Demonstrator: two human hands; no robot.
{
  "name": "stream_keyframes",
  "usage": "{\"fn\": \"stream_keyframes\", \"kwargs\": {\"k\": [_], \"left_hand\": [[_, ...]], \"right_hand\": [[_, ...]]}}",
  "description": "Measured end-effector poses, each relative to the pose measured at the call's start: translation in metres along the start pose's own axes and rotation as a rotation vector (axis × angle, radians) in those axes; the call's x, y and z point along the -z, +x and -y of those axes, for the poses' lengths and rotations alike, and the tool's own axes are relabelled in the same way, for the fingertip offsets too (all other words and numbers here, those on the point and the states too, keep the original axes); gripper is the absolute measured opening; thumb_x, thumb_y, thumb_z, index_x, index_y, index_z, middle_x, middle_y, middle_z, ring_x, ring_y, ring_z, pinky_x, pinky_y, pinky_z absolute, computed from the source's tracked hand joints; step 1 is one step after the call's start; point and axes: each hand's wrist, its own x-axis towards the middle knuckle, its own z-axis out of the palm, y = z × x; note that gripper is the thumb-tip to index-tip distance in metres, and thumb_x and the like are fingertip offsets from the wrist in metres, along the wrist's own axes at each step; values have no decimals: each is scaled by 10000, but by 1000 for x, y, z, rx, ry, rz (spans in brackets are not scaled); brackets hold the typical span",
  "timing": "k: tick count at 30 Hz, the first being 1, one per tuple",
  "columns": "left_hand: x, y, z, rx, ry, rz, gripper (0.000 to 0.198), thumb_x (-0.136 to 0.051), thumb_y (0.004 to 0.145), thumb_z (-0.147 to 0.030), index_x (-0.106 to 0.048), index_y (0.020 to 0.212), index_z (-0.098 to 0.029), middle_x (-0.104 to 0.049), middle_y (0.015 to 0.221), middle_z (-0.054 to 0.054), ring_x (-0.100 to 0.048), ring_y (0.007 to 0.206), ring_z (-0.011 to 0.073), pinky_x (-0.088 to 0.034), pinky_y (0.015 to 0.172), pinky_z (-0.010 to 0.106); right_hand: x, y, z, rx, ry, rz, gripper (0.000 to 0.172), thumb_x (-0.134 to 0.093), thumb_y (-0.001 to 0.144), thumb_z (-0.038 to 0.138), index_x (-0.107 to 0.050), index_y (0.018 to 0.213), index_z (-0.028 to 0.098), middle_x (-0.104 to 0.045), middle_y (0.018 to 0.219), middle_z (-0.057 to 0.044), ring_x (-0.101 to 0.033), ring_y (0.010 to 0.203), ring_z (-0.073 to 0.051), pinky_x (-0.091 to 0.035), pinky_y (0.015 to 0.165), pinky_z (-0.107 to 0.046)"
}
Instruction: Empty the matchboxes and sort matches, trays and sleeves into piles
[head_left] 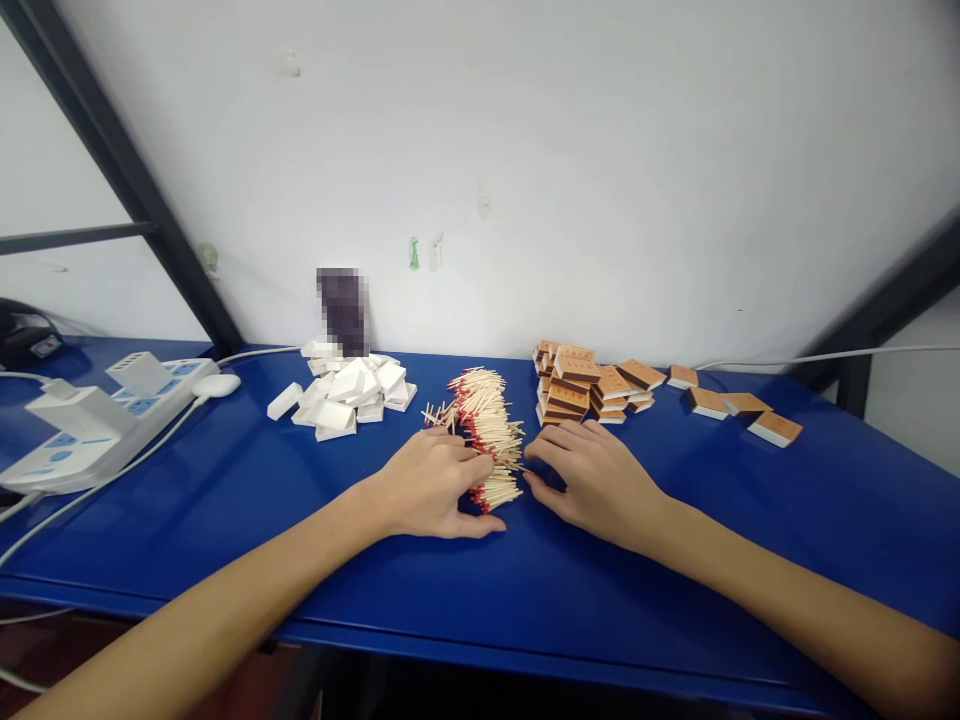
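Your left hand lies over the lower left flank of the matches, fingers loosely bent and thumb spread away, not clenched. Your right hand curves in from the other side, thumb and forefinger apart at the pale stick ends; you may have a stick between those tips, but I cannot tell.

The matches form a long heap at the centre of the frame, red heads mostly to the left. If you press unevenly from the two sides, that row could buckle and the sticks could roll or turn crosswise, like the stray matches at its upper left. Pushing hard from one side only could fan out the near end. Rubbing heads against a striking strip could light one, so I'd keep the heap off the matchboxes, right of centre. Those are stacked unevenly just beyond your right fingers; a raised knuckle could topple them.

The white trays, left of centre, are jumbled against a dark, blurred object and could slide if your left hand swings out.

Further out, the wall closes off the top of the frame, and the power strip and its cable crowd the left. Your clearest room is the blue tabletop at lower right, below the scattered boxes; the front edge crosses beneath both forearms, well apart from the heap.
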Motion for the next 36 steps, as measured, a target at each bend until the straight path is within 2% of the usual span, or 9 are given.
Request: {"fn": "stream_keyframes", "kwargs": {"k": [8,18,25,30,36], "left_hand": [[-1,0,1,10,29,-4,348,-631,843,-501,-542,725,-186,-619,642,3,-612,611,178,-409,616,310],[-1,0,2,21,-12,-14,272,-612,865,-459,-564,860,-191,-653,758,28,-631,733,202,-440,689,327],[-1,0,3,55,-11,-32,311,-644,839,-468,-557,902,-176,-666,886,55,-635,835,238,-464,742,367],[-1,0,5,73,-20,-29,345,-663,827,-491,-548,913,-177,-662,905,59,-633,851,242,-470,767,377],[0,0,5,90,-14,-20,365,-659,830,-507,-549,936,-175,-658,898,56,-629,850,239,-467,774,378]], "right_hand": [[-8,4,1,35,-8,57,151,-598,899,199,-671,767,181,-675,751,-23,-585,744,-183,-334,725,-336],[-2,8,3,67,-24,13,162,-592,900,194,-650,749,180,-676,735,-24,-592,741,-178,-316,728,-336],[-8,12,5,103,-39,10,145,-605,886,182,-624,742,184,-676,737,-16,-576,713,-169,-301,706,-331],[-7,15,3,95,-32,-34,37,-618,874,190,-643,848,182,-679,781,-20,-587,727,-178,-309,721,-328],[-8,17,3,112,-29,-30,106,-601,893,183,-661,806,185,-677,771,-20,-589,725,-177,-313,728,-332]]}}
